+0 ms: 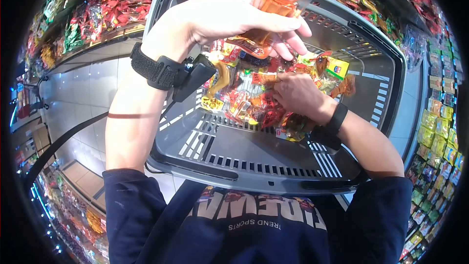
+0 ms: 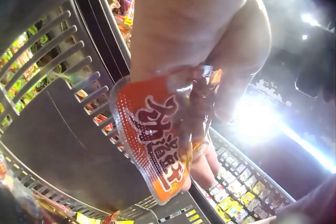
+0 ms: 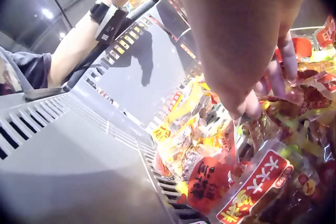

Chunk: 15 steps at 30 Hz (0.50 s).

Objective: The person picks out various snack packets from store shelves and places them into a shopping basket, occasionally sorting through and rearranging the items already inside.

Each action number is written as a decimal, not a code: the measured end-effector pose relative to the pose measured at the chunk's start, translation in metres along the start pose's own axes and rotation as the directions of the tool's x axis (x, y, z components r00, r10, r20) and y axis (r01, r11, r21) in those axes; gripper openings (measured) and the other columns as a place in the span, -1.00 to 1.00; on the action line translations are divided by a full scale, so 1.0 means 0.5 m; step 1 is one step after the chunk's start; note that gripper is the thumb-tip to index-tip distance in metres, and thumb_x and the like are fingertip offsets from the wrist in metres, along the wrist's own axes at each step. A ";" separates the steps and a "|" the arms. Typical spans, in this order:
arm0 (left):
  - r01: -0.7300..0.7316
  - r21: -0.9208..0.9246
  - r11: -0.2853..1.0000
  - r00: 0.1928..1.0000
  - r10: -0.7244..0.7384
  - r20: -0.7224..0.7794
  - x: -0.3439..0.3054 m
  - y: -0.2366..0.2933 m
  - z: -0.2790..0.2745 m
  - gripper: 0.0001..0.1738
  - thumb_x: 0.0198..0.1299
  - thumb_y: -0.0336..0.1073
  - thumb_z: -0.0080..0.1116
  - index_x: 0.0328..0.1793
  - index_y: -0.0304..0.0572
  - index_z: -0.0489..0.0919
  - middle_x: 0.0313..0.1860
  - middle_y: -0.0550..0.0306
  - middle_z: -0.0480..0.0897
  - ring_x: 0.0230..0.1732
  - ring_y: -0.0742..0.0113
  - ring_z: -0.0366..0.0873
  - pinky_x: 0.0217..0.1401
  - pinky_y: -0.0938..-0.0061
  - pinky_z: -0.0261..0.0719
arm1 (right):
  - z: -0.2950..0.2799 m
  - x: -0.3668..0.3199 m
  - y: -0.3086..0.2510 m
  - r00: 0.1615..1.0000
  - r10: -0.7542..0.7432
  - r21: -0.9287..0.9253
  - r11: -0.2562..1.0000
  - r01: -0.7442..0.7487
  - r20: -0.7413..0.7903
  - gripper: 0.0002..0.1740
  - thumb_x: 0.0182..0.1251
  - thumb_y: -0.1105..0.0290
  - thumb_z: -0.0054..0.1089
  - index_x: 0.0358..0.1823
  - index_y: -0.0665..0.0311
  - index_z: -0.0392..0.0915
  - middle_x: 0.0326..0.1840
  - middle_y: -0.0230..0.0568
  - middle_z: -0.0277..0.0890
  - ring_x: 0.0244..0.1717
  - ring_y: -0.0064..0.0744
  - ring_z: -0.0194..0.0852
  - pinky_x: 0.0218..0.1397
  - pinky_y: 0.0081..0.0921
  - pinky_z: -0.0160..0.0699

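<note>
My left hand [image 1: 244, 19] is raised over the far side of a grey shopping basket [image 1: 254, 178]. It holds a glossy orange-red snack packet [image 2: 152, 134] with dark contents, white lettering and clear sealed edges, gripped between thumb and fingers. Lower down, inside the basket, my right hand [image 1: 303, 97] reaches into a pile of small snack packets. Its fingertips [image 3: 247, 109] pinch the clear plastic of a packet there, partly hidden by the hand. Close below lie a red-labelled clear packet [image 3: 254, 187] and a red packet [image 3: 207, 182].
Shelves with red snack packets [image 1: 115, 12] run along the far side and left. Racks of yellow and green packets [image 1: 435, 127] stand to the right. Slotted walls [image 3: 31, 124] surround the pile. A dark strap [image 1: 63, 139] crosses the tiled floor [image 1: 83, 93] at left.
</note>
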<state>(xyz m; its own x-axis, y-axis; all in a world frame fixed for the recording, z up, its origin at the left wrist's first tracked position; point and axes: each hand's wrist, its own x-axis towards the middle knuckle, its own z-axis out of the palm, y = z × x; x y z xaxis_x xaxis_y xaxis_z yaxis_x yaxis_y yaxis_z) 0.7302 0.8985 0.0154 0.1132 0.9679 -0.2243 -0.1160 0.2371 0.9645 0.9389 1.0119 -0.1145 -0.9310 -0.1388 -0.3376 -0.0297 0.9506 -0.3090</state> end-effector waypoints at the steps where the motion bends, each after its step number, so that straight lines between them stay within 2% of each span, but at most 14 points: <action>1: -0.015 -0.030 0.999 1.000 0.015 -0.002 0.002 0.000 0.000 -0.52 0.33 -0.15 0.15 0.19 -0.43 0.50 -0.09 -0.06 0.71 -0.15 0.34 0.69 -0.02 0.52 0.62 | -0.007 -0.001 0.002 0.999 -0.029 -0.009 1.000 0.029 0.017 -0.80 0.16 0.28 0.22 -0.47 0.27 0.61 -0.35 -0.14 0.56 -0.35 -0.21 0.62 -0.31 -0.29 0.61; 3: -0.027 -0.062 0.998 1.000 0.027 -0.002 0.003 -0.001 -0.001 -0.53 0.33 -0.16 0.16 0.19 -0.43 0.50 -0.14 -0.05 0.71 -0.19 0.34 0.68 -0.05 0.52 0.63 | -0.004 -0.004 0.011 0.998 -0.057 -0.014 0.998 0.057 0.035 -0.81 0.16 0.29 0.20 -0.44 0.26 0.63 -0.34 -0.14 0.56 -0.35 -0.21 0.62 -0.28 -0.28 0.61; 5: -0.112 0.086 0.990 0.994 0.111 0.014 0.005 -0.005 -0.004 -0.44 0.40 0.03 0.01 0.14 -0.42 0.51 -0.30 0.02 0.69 -0.26 0.34 0.67 -0.14 0.47 0.64 | 0.020 -0.005 0.027 0.964 -0.213 -0.022 0.977 0.212 -0.157 -0.83 0.11 0.34 0.14 -0.42 0.24 0.67 -0.57 -0.23 0.58 -0.49 -0.33 0.64 -0.45 -0.36 0.58; 6: -0.106 0.083 0.991 0.994 0.105 0.014 0.005 -0.008 -0.005 -0.44 0.40 0.03 0.01 0.14 -0.42 0.51 -0.30 0.02 0.69 -0.26 0.34 0.67 -0.14 0.47 0.64 | 0.016 -0.008 0.023 0.965 -0.213 -0.015 0.977 0.214 -0.156 -0.83 0.11 0.34 0.14 -0.42 0.24 0.67 -0.57 -0.23 0.58 -0.49 -0.33 0.64 -0.45 -0.36 0.58; 7: -0.053 -0.108 0.993 0.998 0.057 0.037 0.006 -0.009 -0.009 -0.48 0.41 0.01 0.01 0.15 -0.38 0.50 -0.30 0.01 0.68 -0.26 0.33 0.66 -0.14 0.48 0.64 | 0.006 -0.008 0.019 0.970 -0.176 0.062 0.980 0.189 -0.165 -0.83 0.10 0.35 0.14 -0.38 0.23 0.68 -0.56 -0.23 0.58 -0.48 -0.31 0.65 -0.43 -0.36 0.59; 8: 0.004 -0.293 0.956 0.998 0.016 0.066 0.008 -0.008 -0.014 -0.51 0.42 -0.01 0.01 0.16 -0.34 0.49 -0.31 0.01 0.67 -0.27 0.33 0.66 -0.15 0.48 0.64 | -0.003 -0.008 0.018 0.975 -0.139 0.135 0.977 0.163 -0.172 -0.81 0.09 0.36 0.14 -0.34 0.21 0.69 -0.55 -0.24 0.59 -0.47 -0.29 0.65 -0.42 -0.35 0.59; 9: 0.064 -0.463 0.884 0.995 -0.018 0.103 0.009 -0.007 -0.017 -0.54 0.43 -0.03 0.01 0.17 -0.30 0.48 -0.32 0.01 0.66 -0.28 0.32 0.65 -0.16 0.48 0.64 | -0.008 -0.008 0.018 0.975 -0.140 0.134 0.977 0.164 -0.174 -0.81 0.09 0.36 0.14 -0.34 0.21 0.69 -0.55 -0.24 0.59 -0.47 -0.29 0.65 -0.42 -0.35 0.59; 10: 0.062 -0.458 0.887 0.995 -0.017 0.102 0.009 -0.004 -0.020 -0.54 0.43 -0.03 0.01 0.17 -0.30 0.48 -0.32 0.01 0.66 -0.28 0.32 0.65 -0.16 0.48 0.64 | -0.012 -0.008 0.020 0.981 -0.132 0.135 0.979 0.152 -0.143 -0.82 0.08 0.36 0.14 -0.34 0.19 0.69 -0.54 -0.23 0.60 -0.46 -0.26 0.65 -0.39 -0.34 0.60; 12: 0.102 -0.607 0.788 0.991 -0.025 0.134 0.010 0.000 -0.023 -0.53 0.45 0.00 -0.06 0.17 -0.28 0.48 -0.33 0.02 0.66 -0.27 0.22 0.67 -0.15 0.42 0.65 | -0.018 -0.007 0.016 0.985 -0.126 0.132 0.981 0.140 -0.115 -0.82 0.08 0.36 0.14 -0.35 0.18 0.69 -0.52 -0.23 0.60 -0.45 -0.23 0.65 -0.36 -0.32 0.61; 13: -0.001 -0.388 0.922 1.000 -0.007 -0.019 0.010 -0.004 -0.006 -0.33 0.44 0.20 -0.18 0.03 -0.39 0.55 -0.34 0.00 0.68 -0.33 0.31 0.68 -0.28 0.47 0.66 | -0.026 -0.003 0.011 0.994 -0.065 0.091 0.994 0.057 0.082 -0.80 0.15 0.28 0.17 -0.33 0.21 0.68 -0.34 -0.20 0.61 -0.32 -0.17 0.65 -0.24 -0.26 0.61; 14: 0.033 -0.269 0.962 0.997 -0.052 -0.064 0.015 0.000 -0.002 -0.06 0.37 0.42 -0.50 0.08 -0.42 0.51 -0.41 0.06 0.63 -0.36 0.30 0.64 -0.20 0.39 0.65 | -0.041 0.005 0.009 0.965 0.014 0.023 1.000 -0.021 0.262 -0.75 0.23 0.20 0.20 -0.32 0.25 0.66 -0.15 -0.17 0.62 -0.20 -0.11 0.65 -0.12 -0.20 0.61; 15: 0.033 -0.322 0.946 0.997 -0.055 -0.059 0.014 0.004 -0.001 -0.07 0.37 0.42 -0.47 0.08 -0.44 0.51 -0.41 0.04 0.64 -0.36 0.29 0.65 -0.20 0.37 0.65 | -0.069 0.005 0.001 0.951 0.008 0.021 1.000 -0.015 0.308 -0.71 0.23 0.14 0.23 -0.27 0.22 0.66 -0.14 -0.19 0.63 -0.19 -0.11 0.65 -0.13 -0.19 0.61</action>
<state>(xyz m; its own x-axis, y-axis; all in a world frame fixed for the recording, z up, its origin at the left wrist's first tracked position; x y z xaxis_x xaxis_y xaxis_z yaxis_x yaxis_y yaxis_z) 0.7304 0.9060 0.0156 0.0607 0.9567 -0.2846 -0.4240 0.2829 0.8604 0.9241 1.0217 -0.0850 -0.7736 -0.2104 -0.5978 -0.0079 0.9464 -0.3228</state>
